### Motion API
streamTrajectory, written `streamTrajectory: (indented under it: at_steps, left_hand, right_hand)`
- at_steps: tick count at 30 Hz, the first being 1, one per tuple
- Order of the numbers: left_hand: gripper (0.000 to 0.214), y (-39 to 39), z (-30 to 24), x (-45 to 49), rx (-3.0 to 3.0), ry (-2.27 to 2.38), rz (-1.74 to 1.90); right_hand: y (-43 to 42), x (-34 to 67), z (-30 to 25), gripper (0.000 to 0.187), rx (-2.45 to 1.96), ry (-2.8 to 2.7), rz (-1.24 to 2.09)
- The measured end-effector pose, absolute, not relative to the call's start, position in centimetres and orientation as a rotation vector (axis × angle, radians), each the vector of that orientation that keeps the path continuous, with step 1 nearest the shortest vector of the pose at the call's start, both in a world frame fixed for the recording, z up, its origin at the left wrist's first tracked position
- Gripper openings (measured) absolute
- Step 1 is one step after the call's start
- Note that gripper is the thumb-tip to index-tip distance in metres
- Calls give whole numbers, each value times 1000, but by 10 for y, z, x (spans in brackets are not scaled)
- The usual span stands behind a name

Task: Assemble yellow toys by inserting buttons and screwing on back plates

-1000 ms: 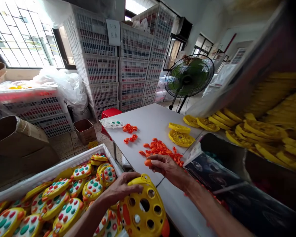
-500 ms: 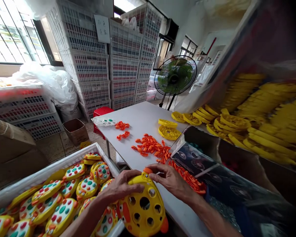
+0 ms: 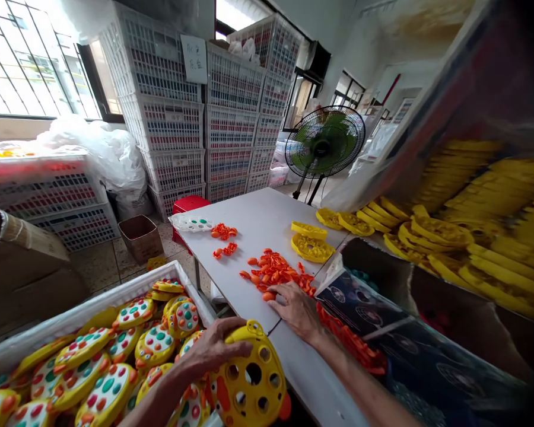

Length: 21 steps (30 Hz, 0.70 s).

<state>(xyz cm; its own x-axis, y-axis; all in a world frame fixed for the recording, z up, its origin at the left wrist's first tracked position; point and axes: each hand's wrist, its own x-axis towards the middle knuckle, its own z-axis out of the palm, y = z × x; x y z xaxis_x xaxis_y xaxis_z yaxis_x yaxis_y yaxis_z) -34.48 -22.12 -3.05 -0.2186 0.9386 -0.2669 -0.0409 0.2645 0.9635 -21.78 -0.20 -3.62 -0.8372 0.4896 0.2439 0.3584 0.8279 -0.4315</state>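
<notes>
My left hand (image 3: 225, 347) grips a yellow plastic toy shell (image 3: 251, 379) by its upper left edge. The shell is tilted, with several round holes, orange parts at its lower sides and a small yellow loop on top. Over the table, my right hand (image 3: 296, 308) has its thumb and forefinger closed about a small rounded orange piece (image 3: 269, 296). Beyond those fingers lies a loose pile of orange plastic pieces (image 3: 278, 268), and more orange pieces (image 3: 351, 338) lie beside the right forearm.
A white crate (image 3: 178, 271) of finished-looking spotted yellow toys (image 3: 153, 344) stands at left. Yellow shells (image 3: 311, 248) and a dark printed box (image 3: 369, 302) sit at right. Past the white table (image 3: 258, 213) are a fan (image 3: 324, 142), red stool (image 3: 189, 204) and stacked crates (image 3: 169, 124).
My right hand has left the top of the shell and moved out to the orange pile. The left hand keeps its hold on the shell, now slightly lower and further left.
</notes>
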Motion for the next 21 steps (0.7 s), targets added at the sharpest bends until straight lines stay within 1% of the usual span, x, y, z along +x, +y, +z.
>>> streamTrajectory:
  at_steps: [4,7,11,13,16,19,21]
  left_hand:
    - [48,-216,-30,-347,860,1512,1166]
    - [48,-216,-30,-347,845,1467,1192]
    - [42,-218,-30,-347,842,1486,1196]
    - [41,-218,-32,-348,841,1503,1187]
    - [44,-216,-36,-349,833,1467,1195]
    - [46,-215,-39,-349,841,1447,1223]
    - [44,-215,-42,-348,858,1442,1242]
  right_hand:
    - [-2,-223,-40,26,-630,-2648,517]
    - [6,-224,-37,22,-618,-2619,547]
    - [18,-238,-26,24,-555,-2598,594]
    - [20,-258,-22,26,-504,-2620,610]
    - [14,-301,-20,27,-437,-2676,613]
    - [-1,-348,-22,25,-385,-2737,575]
    - [-11,-375,-25,27,-379,-2774,527]
